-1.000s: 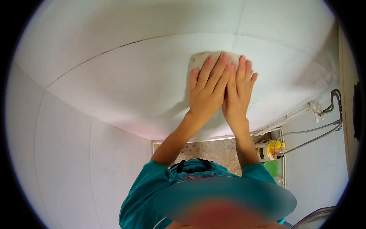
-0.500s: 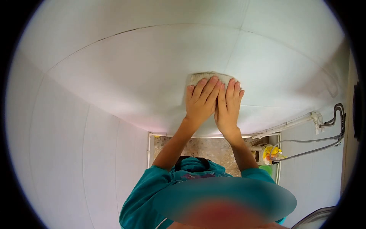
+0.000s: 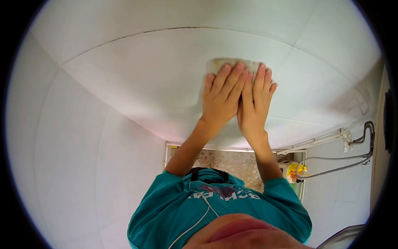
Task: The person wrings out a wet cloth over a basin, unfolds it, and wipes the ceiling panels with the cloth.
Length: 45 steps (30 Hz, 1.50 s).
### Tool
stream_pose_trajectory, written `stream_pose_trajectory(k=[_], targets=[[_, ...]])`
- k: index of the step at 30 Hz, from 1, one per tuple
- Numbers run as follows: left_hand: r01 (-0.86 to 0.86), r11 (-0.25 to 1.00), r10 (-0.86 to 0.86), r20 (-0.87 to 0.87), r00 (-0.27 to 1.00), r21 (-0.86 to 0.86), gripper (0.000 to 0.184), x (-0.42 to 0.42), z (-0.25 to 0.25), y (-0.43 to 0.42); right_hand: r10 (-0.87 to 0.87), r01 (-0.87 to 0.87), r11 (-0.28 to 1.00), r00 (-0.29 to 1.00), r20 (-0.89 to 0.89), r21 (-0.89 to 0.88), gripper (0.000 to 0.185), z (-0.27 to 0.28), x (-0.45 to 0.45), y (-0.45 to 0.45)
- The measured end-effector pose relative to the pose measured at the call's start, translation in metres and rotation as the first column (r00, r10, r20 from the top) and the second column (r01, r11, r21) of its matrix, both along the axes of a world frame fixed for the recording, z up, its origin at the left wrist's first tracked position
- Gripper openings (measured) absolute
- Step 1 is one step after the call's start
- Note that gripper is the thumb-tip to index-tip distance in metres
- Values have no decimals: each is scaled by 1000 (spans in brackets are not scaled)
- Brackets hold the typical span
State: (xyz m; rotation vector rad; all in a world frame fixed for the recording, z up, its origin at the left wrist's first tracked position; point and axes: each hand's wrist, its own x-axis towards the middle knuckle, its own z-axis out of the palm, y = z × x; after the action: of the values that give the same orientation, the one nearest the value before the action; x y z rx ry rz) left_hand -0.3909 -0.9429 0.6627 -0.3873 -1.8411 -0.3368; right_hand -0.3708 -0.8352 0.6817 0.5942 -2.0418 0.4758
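Observation:
A pale beige cloth (image 3: 216, 64) lies flat against the white tiled wall, mostly covered by my hands. My left hand (image 3: 222, 97) presses on its left part with the fingers stretched out. Beside it, my right hand (image 3: 254, 103) lies flat over the right part, fingers long and slightly apart. The two hands touch along their inner edges. Neither hand has its fingers wrapped round the cloth. Its lower part is hidden under my palms.
White pipes (image 3: 319, 139) run along the wall to a valve at the right, with a grey flexible hose (image 3: 331, 168) below. A yellow bottle (image 3: 293, 169) stands in a light holder near the patterned floor (image 3: 232, 162). A left side wall (image 3: 83, 145) meets the front wall.
Both hands have slid the cloth up the wall and slightly to the right. They remain flat on it, side by side.

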Motion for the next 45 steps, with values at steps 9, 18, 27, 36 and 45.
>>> stream_pose_trajectory(k=[9,18,27,36,45], targets=[[-35,999,36,-80,996,7,36,0,39,-36,50,-59,996,990,-134,-63,48,27,-9,-42],[-73,996,72,20,997,60,35,11,-83,-67,63,-66,997,993,97,28,47,-72,12,-67],[-39,995,47,-86,995,93,36,2,14,-104,19,-18,998,1000,-14,57,42,21,6,-104],[-26,998,39,-196,980,64,37,-2,63,-126,42,-50,998,987,-157,-46,45,52,-4,-131],[-23,981,43,98,994,-192,50,17,-102,-127,-90,94,994,993,73,-48,41,-95,22,-123]])
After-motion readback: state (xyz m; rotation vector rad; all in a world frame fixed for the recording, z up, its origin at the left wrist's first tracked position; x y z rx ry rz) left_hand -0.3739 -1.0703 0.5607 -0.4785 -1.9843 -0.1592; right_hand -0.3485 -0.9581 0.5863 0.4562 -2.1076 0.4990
